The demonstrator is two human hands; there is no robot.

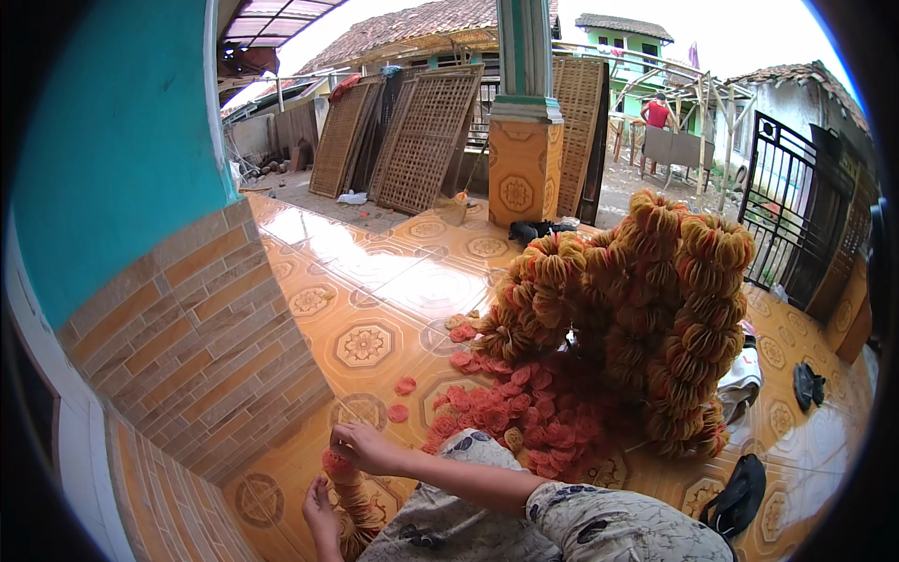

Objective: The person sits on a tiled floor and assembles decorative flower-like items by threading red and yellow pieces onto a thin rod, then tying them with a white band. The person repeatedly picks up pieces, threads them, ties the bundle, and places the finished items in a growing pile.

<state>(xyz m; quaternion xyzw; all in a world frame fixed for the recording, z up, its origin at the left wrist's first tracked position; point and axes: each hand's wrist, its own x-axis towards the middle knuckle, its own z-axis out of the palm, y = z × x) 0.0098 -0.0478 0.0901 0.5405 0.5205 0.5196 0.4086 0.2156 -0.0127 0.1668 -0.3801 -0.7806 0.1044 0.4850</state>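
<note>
One column of thin round discs (355, 506) shows at lower left, long axis running from the lower edge up to a red end disc (336, 462). Right hand (368, 450) is nearer that end, fingers bent close over it, grip unclear; left hand (320, 511) sits just left, fingers loosely curled, hold indiscernible. Loose red pile (552, 426) lies right of both.

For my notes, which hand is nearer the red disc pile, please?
Right: the right hand is left of the red disc pile; the left hand sits farther left.
</note>
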